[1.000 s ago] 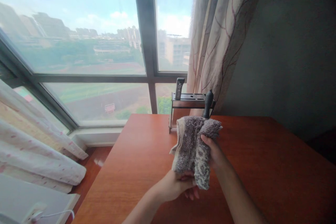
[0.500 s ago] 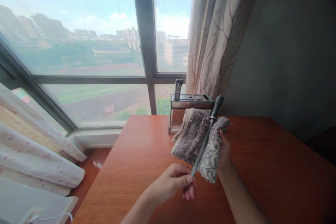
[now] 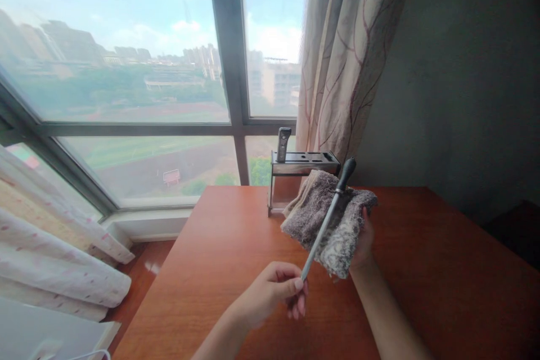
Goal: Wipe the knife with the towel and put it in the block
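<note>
My left hand (image 3: 274, 292) pinches the tip of a long steel sharpening rod (image 3: 324, 229) with a black handle (image 3: 346, 173). The rod slants up and to the right and lies across a grey fluffy cloth (image 3: 327, 219). My right hand (image 3: 363, 239) holds that cloth from underneath, open towards me. Both hands hover over a reddish wooden table (image 3: 422, 292).
A metal knife rack (image 3: 301, 166) stands at the table's far edge with one black-handled tool (image 3: 283, 143) in a slot. A patterned curtain (image 3: 350, 50) hangs behind it, next to a large window (image 3: 126, 67). White curtains (image 3: 54, 253) lie at the lower left.
The cloth was wrapped around the rod a second ago; it has opened and the rod now lies bare on it. My left hand has drawn back to the rod's tip.
</note>
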Action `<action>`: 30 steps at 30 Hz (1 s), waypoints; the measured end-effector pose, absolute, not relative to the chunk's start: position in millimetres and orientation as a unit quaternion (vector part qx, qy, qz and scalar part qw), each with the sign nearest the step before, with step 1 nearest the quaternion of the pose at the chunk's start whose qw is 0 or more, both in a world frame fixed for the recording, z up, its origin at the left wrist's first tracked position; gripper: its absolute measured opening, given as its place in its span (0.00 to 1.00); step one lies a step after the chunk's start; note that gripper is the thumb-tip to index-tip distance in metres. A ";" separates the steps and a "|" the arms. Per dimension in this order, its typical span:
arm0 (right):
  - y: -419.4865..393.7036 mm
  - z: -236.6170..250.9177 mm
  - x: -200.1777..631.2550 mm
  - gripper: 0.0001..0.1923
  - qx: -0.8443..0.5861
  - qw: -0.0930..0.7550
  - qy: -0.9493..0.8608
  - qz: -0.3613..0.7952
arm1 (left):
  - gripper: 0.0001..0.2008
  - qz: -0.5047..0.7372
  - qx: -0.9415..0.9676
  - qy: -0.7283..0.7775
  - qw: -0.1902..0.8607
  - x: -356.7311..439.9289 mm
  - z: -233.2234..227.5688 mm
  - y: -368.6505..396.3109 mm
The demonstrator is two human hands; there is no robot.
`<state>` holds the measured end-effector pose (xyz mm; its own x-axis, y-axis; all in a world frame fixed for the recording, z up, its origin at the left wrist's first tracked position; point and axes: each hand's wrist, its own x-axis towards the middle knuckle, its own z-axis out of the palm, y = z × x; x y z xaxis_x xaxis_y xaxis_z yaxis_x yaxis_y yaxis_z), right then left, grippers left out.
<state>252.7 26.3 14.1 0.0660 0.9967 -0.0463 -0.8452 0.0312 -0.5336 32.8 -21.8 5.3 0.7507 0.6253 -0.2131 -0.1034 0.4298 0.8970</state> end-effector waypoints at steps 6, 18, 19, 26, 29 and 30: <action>35.7 28.5 259.1 0.20 -0.251 0.675 -0.202 0.663 | 0.16 0.192 0.527 0.330 0.759 20.2 9.0 -19.5; 27.0 32.1 220.8 0.19 -0.289 0.629 -0.203 0.693 | 0.21 0.337 0.549 0.338 0.686 42.8 -2.0 -21.3; 26.6 33.5 220.1 0.20 -0.286 0.631 -0.204 0.692 | 0.22 0.332 0.547 0.332 0.693 42.1 -1.7 -21.7; 32.7 32.0 234.3 0.25 -0.269 0.699 -0.201 0.631 | 0.21 0.274 0.495 0.284 0.774 37.9 4.2 -26.9; 32.4 27.7 238.9 0.26 -0.267 0.679 -0.207 0.652 | 0.21 0.256 0.492 0.313 0.771 42.9 -0.5 -29.3; 31.9 27.7 238.9 0.26 -0.270 0.665 -0.208 0.665 | 0.21 0.257 0.498 0.325 0.762 44.2 -3.0 -29.7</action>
